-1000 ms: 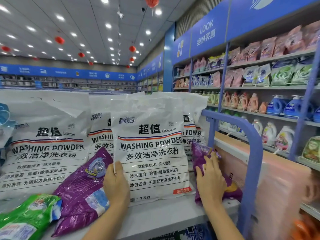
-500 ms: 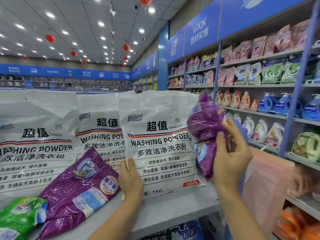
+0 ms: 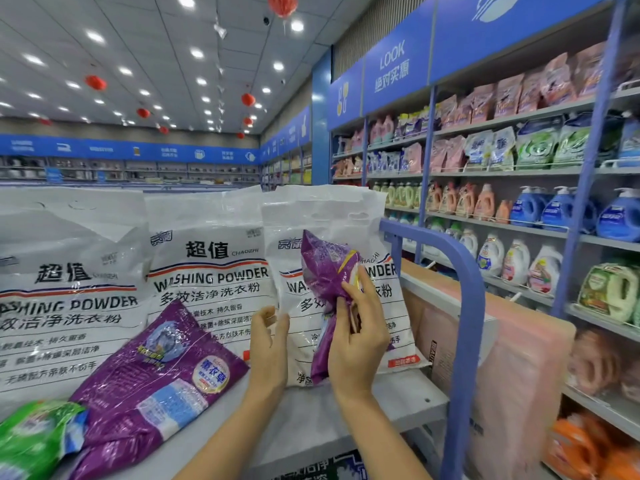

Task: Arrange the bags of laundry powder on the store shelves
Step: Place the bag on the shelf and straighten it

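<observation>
My right hand (image 3: 358, 325) grips a small purple bag of laundry powder (image 3: 325, 271) and holds it upright in front of a white washing powder bag (image 3: 384, 306). My left hand (image 3: 268, 344) hovers just left of it, fingers loosely curled, holding nothing. Two more white washing powder bags (image 3: 207, 258) (image 3: 65, 271) stand on the grey shelf (image 3: 311, 420). A second purple bag (image 3: 152, 379) lies flat at the front, and a green bag (image 3: 34, 434) lies at the lower left.
A blue metal cart handle (image 3: 464, 306) rises right of my hands, with pink packs (image 3: 512, 368) behind it. The wall shelves (image 3: 519, 171) on the right hold pouches and detergent bottles. Red lanterns hang from the ceiling.
My right hand has brought the small purple bag leftward and lower, in front of the white bag. My left hand has let go of the white bag and lifted toward the purple one.
</observation>
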### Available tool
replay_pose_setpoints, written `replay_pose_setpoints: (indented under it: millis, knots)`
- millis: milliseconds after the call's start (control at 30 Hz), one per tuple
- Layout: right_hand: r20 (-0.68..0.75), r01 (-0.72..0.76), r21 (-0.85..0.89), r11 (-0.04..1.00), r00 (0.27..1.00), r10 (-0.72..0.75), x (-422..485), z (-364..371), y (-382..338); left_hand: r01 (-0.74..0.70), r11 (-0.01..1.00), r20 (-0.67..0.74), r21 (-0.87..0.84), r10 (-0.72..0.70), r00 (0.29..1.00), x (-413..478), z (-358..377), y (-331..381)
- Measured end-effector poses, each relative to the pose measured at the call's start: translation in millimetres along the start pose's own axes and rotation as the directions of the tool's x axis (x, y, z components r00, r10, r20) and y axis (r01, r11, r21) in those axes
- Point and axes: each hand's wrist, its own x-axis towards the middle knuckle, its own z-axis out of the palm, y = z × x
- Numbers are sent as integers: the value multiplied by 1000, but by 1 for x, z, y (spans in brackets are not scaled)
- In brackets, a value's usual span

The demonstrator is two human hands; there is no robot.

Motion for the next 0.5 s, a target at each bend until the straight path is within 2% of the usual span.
replay_pose_setpoints:
  millis: [33,100,167,200,233,300,333,367,400,433,467,500]
  knots:
    - [-11,1,12,1000,1000,-1,0,1,-7,-50,998,43,-49,52,998,-11,-11,7]
    - [-18,-36,85,996,999,38,-4,3,-25,-82,986,290,-148,122,949,-31,-34,23]
    - [18,-238,268,934,970,242,-8,3,-46,-120,986,544,-116,164,823,-47,-57,37]
    - [64,-380,377,845,921,385,-7,2,-54,-190,980,589,-65,191,785,-53,-65,40]
    - [126,-515,459,724,844,521,-5,1,-59,-267,964,582,5,214,784,-58,-72,42]
    - [284,-722,538,436,642,712,2,0,-68,-372,915,487,155,257,835,-66,-76,46]
    - [366,-776,554,301,552,749,4,0,-73,-390,900,419,194,283,863,-69,-75,48]
    - [435,-803,563,198,491,754,5,1,-79,-394,895,347,209,309,886,-70,-73,48]
    - [489,-811,569,132,463,739,5,1,-84,-394,895,284,208,330,900,-71,-72,48]
    - [521,-813,570,117,467,714,5,0,-87,-389,899,241,202,340,909,-72,-73,50]
    - [532,-817,550,169,500,683,7,-2,-89,-384,901,222,202,340,914,-71,-75,53]
    - [533,-818,482,315,559,636,9,-5,-87,-390,894,220,221,344,913,-70,-80,56]
